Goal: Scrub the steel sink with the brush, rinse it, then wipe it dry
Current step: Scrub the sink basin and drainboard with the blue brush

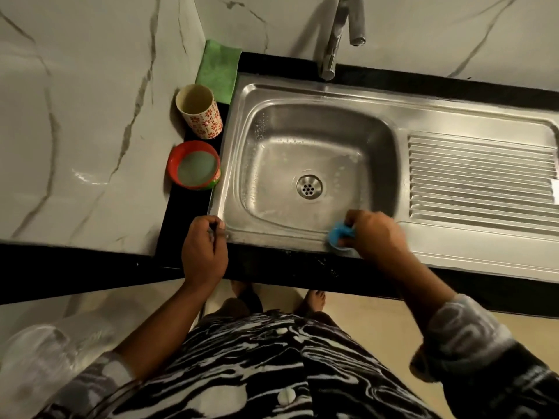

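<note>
A steel sink (pixel 242 140) with a round drain (pixel 308 186) and a ribbed drainboard (pixel 481 176) sits in a black counter. My right hand (pixel 378 234) grips a small blue brush (pixel 340 235) and holds it against the sink's near rim, right of the bowl's front edge. Most of the brush is hidden under my fingers. My left hand (pixel 204 249) rests with curled fingers on the sink's near left corner, holding nothing that I can see. Water drops speckle the bowl walls.
A steel tap (pixel 332 40) rises behind the bowl. Left of the sink stand a folded green cloth (pixel 219 69), a floral cup (pixel 201 111) and a red tub of pale paste (pixel 195 166). Marble counter (pixel 75 131) spreads to the left.
</note>
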